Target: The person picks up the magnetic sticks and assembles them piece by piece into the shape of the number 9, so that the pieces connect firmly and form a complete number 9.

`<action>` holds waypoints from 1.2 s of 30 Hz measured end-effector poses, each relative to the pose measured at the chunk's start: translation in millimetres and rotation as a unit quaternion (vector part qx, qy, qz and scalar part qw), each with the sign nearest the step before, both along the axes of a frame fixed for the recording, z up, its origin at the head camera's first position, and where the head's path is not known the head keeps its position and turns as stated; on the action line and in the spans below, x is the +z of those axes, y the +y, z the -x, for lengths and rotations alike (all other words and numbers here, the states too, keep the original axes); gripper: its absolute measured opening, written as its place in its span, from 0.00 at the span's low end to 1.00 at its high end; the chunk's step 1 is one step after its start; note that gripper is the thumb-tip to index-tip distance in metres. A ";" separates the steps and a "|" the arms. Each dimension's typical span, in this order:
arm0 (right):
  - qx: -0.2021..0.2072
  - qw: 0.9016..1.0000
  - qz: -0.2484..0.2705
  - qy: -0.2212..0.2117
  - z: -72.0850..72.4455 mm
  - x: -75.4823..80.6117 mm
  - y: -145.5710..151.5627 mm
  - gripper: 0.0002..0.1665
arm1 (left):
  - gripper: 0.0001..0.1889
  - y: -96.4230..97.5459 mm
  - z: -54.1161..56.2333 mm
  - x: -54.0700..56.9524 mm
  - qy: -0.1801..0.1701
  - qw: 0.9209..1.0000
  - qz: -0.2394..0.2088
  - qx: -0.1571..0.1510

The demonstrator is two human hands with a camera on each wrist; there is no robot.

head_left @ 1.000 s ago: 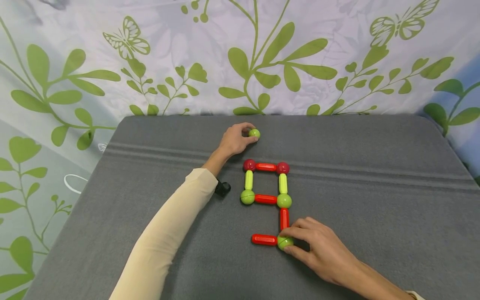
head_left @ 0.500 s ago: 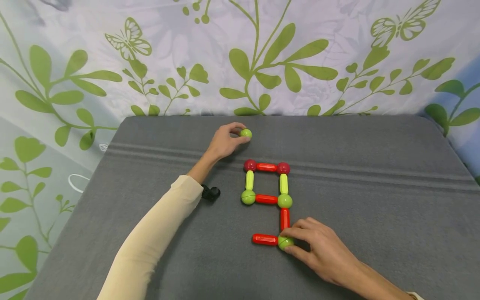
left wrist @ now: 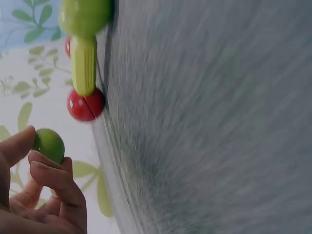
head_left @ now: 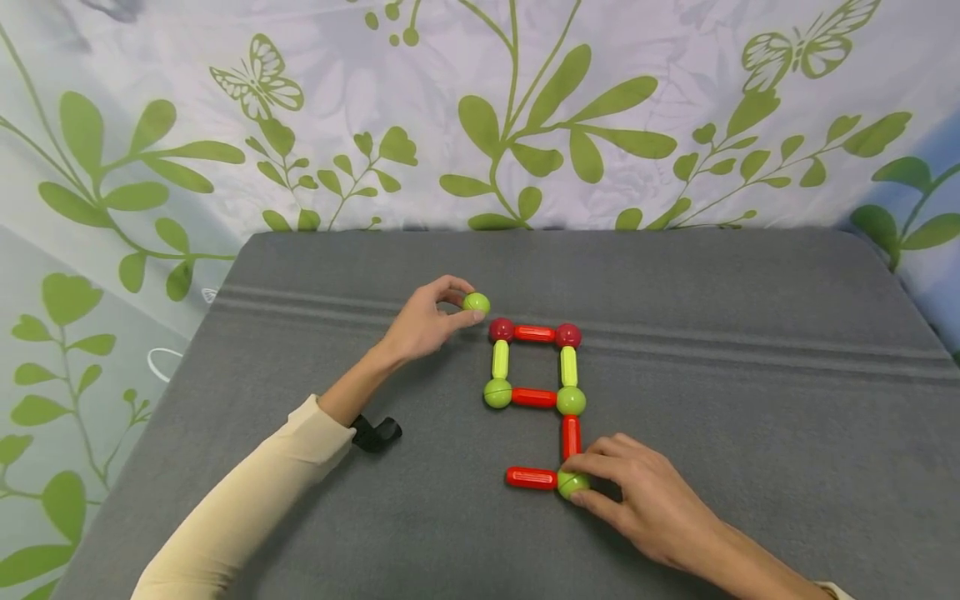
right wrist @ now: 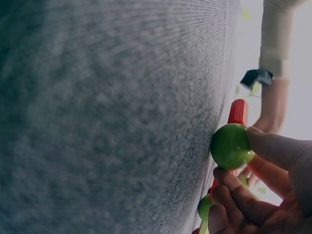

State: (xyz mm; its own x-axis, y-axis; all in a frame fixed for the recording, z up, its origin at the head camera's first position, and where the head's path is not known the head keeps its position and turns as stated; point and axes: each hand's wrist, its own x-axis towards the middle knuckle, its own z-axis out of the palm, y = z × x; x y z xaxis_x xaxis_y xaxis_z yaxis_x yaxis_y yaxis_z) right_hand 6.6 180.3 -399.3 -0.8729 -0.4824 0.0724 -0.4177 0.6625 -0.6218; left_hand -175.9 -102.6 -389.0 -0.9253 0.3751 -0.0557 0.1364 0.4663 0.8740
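My left hand (head_left: 426, 321) pinches a loose green ball (left wrist: 49, 145) between thumb and fingers, just behind and left of the figure's back left dark red ball (head_left: 502, 331). My right hand (head_left: 641, 496) grips the green ball (right wrist: 232, 146) at the figure's front right corner. From that ball a red rod (head_left: 531, 477) points left with its far end free, and another red rod (head_left: 572, 437) runs back to a green ball (head_left: 571, 401). Behind lies a square of red and yellow-green rods, with dark red balls at the back and green balls in front.
A grey cloth-covered table (head_left: 750, 417) bears the figure. Behind it hangs a curtain (head_left: 337, 100) printed with green leaves and butterflies. A black wrist camera (head_left: 377, 434) sits at the left sleeve's cuff, and a white loop (head_left: 157, 365) shows beyond the table's left edge.
My left hand has moved left and then toward me with the green ball, from the back of the table to near the square's back left corner. The right hand stays in place.
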 end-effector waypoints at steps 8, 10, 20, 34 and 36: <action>0.000 1.000 0.002 0.001 -0.1 -0.6 -0.1 0.14 | 0.22 -8.1 -39.9 0.3 -0.021 1.000 -0.001 -0.007; 0.000 1.000 0.001 -0.001 0.1 -0.6 -0.1 0.14 | 0.22 -10.1 -47.4 0.9 -0.018 1.000 -0.002 -0.013; 0.000 1.000 -0.001 -0.008 0.7 -0.4 0.2 0.14 | 0.16 -15.0 -77.8 1.8 -0.021 0.998 0.015 -0.064; -0.002 1.000 0.000 0.022 -0.1 -1.9 0.6 0.14 | 0.17 -10.8 -116.2 -0.2 -0.041 0.983 0.088 -0.158; -0.002 1.000 0.000 0.021 -0.1 -1.8 0.4 0.14 | 0.20 -9.9 -119.0 -1.0 -0.044 0.981 0.096 -0.165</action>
State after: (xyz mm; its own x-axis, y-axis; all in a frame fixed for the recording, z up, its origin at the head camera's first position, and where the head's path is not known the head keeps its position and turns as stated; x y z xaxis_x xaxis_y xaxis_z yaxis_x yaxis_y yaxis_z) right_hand 6.8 180.8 -401.1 -0.8708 -0.4791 0.1098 -0.4412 0.6635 -0.6043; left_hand -56.9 -112.6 -390.0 -0.7434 0.6284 -0.2292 0.2353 0.5663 0.7899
